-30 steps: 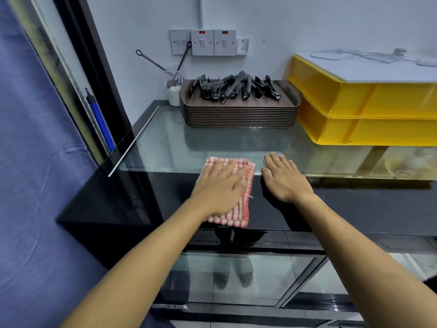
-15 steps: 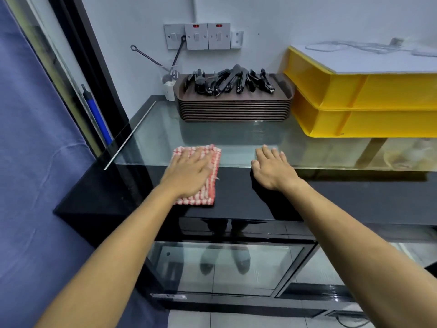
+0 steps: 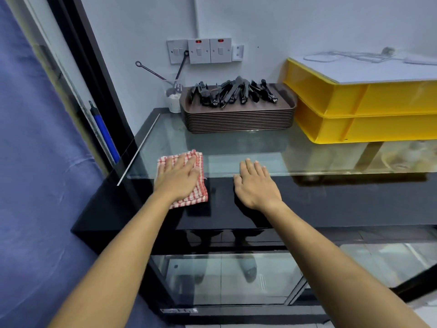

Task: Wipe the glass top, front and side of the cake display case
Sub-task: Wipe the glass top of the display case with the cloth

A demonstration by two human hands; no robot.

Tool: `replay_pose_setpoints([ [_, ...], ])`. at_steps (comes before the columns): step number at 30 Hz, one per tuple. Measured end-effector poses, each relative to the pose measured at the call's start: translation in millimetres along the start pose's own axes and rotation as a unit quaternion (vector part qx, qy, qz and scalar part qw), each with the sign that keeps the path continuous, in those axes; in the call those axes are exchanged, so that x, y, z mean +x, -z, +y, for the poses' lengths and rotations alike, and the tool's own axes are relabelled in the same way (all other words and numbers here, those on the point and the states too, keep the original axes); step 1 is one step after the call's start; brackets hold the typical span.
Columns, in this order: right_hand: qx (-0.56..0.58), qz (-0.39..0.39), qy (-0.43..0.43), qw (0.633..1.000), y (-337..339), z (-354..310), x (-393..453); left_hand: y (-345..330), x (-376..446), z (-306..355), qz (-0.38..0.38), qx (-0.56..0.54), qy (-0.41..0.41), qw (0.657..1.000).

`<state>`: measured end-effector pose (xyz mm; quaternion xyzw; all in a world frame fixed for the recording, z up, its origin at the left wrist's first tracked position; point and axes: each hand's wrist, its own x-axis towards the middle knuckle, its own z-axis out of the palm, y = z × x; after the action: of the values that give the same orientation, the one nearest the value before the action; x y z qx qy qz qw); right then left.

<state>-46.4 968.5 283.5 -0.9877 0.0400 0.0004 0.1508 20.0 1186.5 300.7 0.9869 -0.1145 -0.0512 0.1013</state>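
The cake display case has a clear glass top with a black band along its near edge, and a glass front below. A folded red-and-white checked cloth lies across the line where glass meets black band, near the top's left end. My left hand presses flat on the cloth with straight fingers. My right hand rests flat on the black band just to the right, fingertips reaching the glass, holding nothing.
A stack of brown trays with several black tongs on top stands at the back of the glass. Two yellow crates fill the back right. A white cup with utensils sits by the wall. A blue curtain hangs on the left.
My left hand has slid the cloth leftward along the top, from beside my right hand toward the left end. The right hand has stayed planted on the black band.
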Motion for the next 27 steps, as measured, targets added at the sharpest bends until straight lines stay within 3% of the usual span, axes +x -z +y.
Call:
replay_pose_setpoints([
  [6, -0.012, 0.001, 0.001, 1.000, -1, 2, 0, -24, -56, 35, -0.025, 0.025, -0.116, 0.993],
  [8, -0.014, 0.002, -0.003, 1.000, -1, 2, 0, -22, -58, 16, -0.027, 0.034, -0.112, 0.993],
  [12, -0.016, 0.003, -0.007, 1.000, -2, 0, -1, -1, -4, -38, -0.004, 0.022, -0.024, 0.999],
  [15, -0.018, 0.002, -0.010, 1.000, -2, 0, 0, 8, 33, -44, 0.000, 0.008, 0.000, 1.000],
  [18, -0.019, 0.002, -0.006, 1.000, -1, 1, 0, 5, 41, -21, 0.003, -0.003, -0.012, 1.000],
  [23, -0.029, -0.001, -0.004, 1.000, 0, 0, -1, -17, -29, 15, -0.021, 0.023, -0.125, 0.992],
  [27, -0.029, 0.002, -0.007, 1.000, -2, 1, -2, -15, -51, -7, -0.015, 0.025, -0.103, 0.994],
])
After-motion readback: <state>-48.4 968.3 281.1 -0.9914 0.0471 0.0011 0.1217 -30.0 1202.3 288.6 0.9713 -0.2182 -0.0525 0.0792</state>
